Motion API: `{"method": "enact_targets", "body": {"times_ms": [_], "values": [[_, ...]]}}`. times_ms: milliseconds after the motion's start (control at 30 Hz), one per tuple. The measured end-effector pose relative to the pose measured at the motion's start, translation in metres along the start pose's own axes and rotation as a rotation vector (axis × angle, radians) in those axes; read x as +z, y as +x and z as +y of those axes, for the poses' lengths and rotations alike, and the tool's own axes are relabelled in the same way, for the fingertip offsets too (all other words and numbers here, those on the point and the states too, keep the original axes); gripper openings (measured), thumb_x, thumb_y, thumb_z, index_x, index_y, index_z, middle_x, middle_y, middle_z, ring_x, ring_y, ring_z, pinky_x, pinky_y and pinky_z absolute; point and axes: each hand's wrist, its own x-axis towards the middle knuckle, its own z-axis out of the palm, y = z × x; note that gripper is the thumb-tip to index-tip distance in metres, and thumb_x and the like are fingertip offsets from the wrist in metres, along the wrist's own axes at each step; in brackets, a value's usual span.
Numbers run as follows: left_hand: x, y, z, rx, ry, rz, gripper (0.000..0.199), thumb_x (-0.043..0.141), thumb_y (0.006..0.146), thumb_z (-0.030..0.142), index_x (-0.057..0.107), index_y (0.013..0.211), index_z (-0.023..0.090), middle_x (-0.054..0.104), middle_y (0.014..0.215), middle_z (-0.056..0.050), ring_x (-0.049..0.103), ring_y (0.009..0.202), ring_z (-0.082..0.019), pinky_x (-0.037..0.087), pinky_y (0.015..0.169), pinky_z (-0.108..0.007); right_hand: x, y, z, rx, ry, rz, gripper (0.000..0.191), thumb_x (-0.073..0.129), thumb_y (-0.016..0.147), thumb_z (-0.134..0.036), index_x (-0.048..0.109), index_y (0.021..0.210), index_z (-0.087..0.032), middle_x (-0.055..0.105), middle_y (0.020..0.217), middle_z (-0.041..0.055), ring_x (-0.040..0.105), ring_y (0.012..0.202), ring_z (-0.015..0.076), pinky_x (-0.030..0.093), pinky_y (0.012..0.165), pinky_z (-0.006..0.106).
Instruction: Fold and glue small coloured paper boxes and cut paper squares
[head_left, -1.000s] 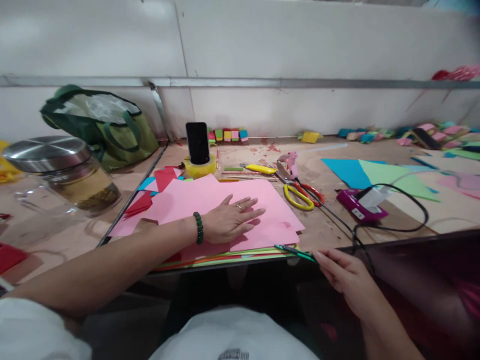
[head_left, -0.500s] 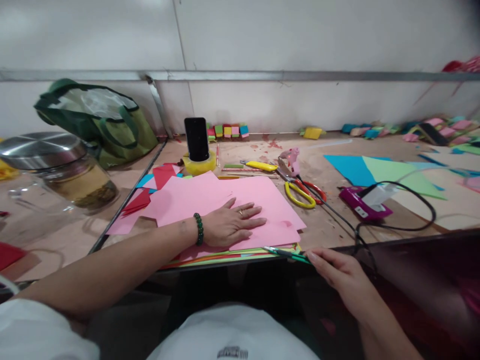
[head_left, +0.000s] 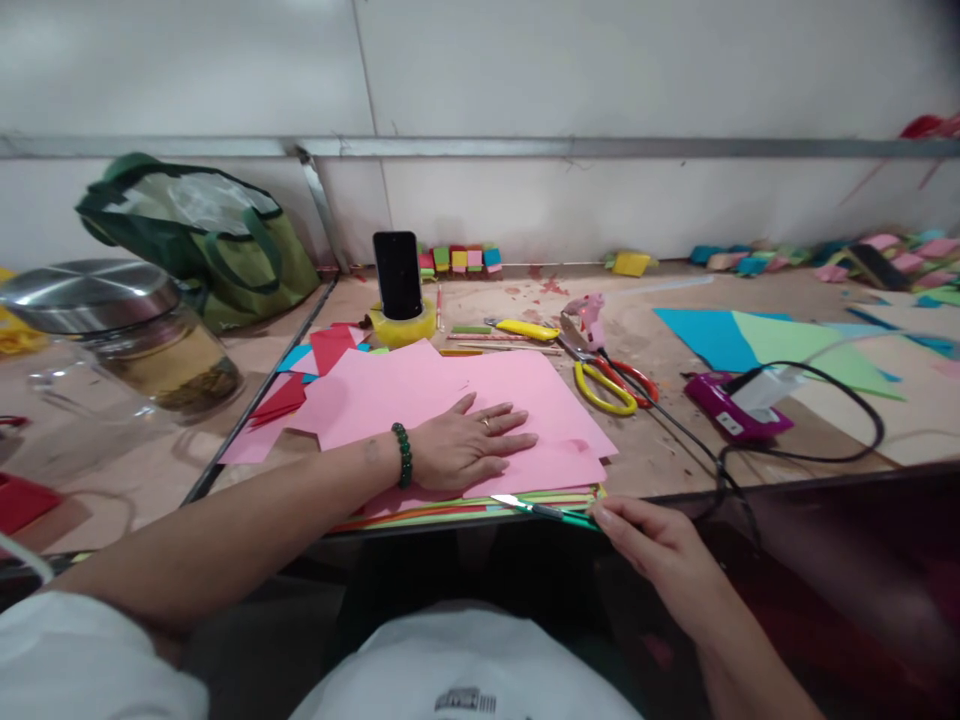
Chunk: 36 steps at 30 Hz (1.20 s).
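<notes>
My left hand [head_left: 469, 445] lies flat with fingers spread on a pink paper sheet [head_left: 525, 400], pressing on the stack. Beneath it, edges of green, yellow and red sheets [head_left: 435, 512] show along the table's front. My right hand [head_left: 649, 540] is closed around the green handle of a craft knife [head_left: 546, 510]. Its narrow pointed blade points left, at the front edge of the stack; whether it touches the paper, I cannot tell. Beyond the stack are scissors [head_left: 604, 388] with yellow and red handles, a yellow utility knife [head_left: 525, 329] and a pink glue gun [head_left: 589, 318].
A phone [head_left: 398, 275] stands in a yellow tape roll [head_left: 405, 325]. At left are a glass mug [head_left: 172, 375] and a green bag [head_left: 262, 290]. A purple power strip [head_left: 731, 408] with black cable lies right, near blue paper [head_left: 701, 338] and green paper [head_left: 810, 350].
My right hand has moved left with the craft knife, its blade now further along the stack's front edge. My left hand stays flat on the pink paper. The view has shifted slightly.
</notes>
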Motion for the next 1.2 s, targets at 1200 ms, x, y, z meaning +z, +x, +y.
{"method": "enact_targets", "body": {"times_ms": [1200], "values": [[-0.009, -0.013, -0.018, -0.321, -0.09, 0.317, 0.039, 0.067, 0.074, 0.052, 0.06, 0.088, 0.016, 0.056, 0.098, -0.009, 0.051, 0.09, -0.023, 0.043, 0.079, -0.034, -0.027, 0.069, -0.001, -0.451, -0.873, 0.5, 0.032, 0.04, 0.09, -0.029, 0.067, 0.103, -0.018, 0.067, 0.108, 0.012, 0.062, 0.098, 0.0268, 0.049, 0.082, 0.039]]}}
